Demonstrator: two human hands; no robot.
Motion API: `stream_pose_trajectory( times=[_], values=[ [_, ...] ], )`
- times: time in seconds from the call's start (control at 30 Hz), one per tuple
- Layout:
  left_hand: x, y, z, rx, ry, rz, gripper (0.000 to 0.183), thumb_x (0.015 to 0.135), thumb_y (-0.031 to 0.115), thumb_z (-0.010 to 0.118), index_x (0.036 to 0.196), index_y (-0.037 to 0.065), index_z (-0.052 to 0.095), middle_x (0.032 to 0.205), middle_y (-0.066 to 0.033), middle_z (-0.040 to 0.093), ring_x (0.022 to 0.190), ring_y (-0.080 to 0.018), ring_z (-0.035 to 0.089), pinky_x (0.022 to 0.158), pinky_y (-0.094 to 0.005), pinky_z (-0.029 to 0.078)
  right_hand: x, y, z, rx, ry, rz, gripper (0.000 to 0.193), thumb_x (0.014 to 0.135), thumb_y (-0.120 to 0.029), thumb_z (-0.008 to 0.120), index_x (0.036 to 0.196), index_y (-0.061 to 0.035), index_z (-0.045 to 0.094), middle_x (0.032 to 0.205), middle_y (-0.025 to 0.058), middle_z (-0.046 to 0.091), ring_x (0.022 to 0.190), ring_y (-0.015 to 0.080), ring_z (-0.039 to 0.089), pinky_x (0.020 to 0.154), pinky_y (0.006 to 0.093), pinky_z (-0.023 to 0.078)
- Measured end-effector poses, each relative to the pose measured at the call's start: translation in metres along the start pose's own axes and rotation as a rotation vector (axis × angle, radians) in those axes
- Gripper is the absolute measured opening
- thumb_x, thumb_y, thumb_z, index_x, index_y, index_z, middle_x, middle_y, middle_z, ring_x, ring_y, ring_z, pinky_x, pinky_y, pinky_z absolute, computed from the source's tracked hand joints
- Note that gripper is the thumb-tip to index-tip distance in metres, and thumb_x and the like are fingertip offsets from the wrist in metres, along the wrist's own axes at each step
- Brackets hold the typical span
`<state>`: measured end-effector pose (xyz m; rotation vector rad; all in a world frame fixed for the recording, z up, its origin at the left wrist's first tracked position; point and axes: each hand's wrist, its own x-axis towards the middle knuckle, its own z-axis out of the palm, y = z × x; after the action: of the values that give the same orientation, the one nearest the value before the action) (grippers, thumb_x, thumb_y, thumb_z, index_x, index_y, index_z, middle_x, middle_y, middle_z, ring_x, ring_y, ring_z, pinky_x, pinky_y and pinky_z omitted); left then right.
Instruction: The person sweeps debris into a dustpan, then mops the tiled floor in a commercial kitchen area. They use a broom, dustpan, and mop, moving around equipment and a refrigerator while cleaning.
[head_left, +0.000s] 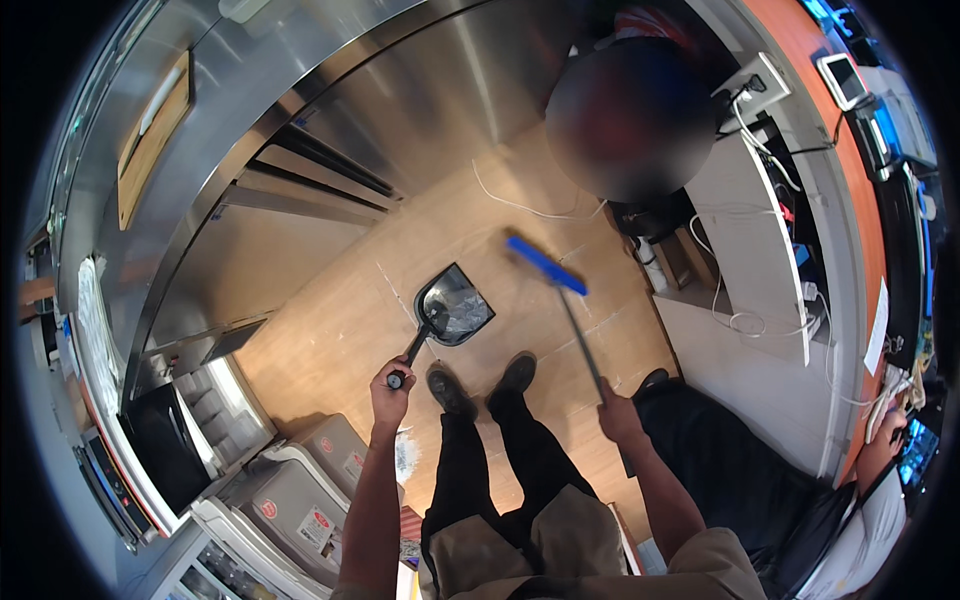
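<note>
My left hand (389,396) is wrapped round the upright handle of a black long-handled dustpan (476,300). Its pan is on or just over the wooden floor, ahead of my shoes, with some pale, crumpled-looking material inside that I cannot make out. In my right hand (621,416) is the dark stick of a broom (545,264), gripped near its upper part. The broom's blue head lies to the right of the dustpan and a little farther off, apart from it. Slight blur shows on the broom head.
A steel counter (340,70) with a wooden board (155,140) runs along the far left. White cables (520,208) trail over the floor and the right-hand desk. Lidded grey bins (290,505) stand near left. A person in black trousers (715,465) sits close at right.
</note>
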<state>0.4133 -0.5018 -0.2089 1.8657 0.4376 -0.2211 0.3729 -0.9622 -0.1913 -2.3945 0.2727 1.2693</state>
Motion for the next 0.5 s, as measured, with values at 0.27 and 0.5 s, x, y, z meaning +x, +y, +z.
stream_pose_trajectory(
  times=[0.27,0.5],
  values=[
    [0.013,0.011,0.011,0.098,-0.207,0.041,0.022,0.074,-0.013,0.069,0.087,0.004,0.064,0.117,-0.0156,0.067,0.11,-0.0229,0.064,0.094,-0.0302,0.047,0.07,-0.007,0.1,0.255,0.301,0.24,0.066,0.087,-0.011,0.05,0.148,0.0053,0.028,0.084,0.034,0.064,0.08,0.0453,0.067,0.077,0.055,0.053],
    [0.026,0.004,0.017,0.066,-0.279,0.046,0.023,0.073,-0.014,0.069,0.087,0.004,0.065,0.119,-0.0169,0.065,0.111,-0.0234,0.063,0.094,-0.0312,0.046,-0.086,-0.077,0.158,0.489,0.108,0.022,0.066,0.087,-0.013,0.057,0.148,-0.0024,0.035,0.105,0.0328,0.064,0.099,0.046,0.064,0.089,0.0523,0.051]
  ],
)
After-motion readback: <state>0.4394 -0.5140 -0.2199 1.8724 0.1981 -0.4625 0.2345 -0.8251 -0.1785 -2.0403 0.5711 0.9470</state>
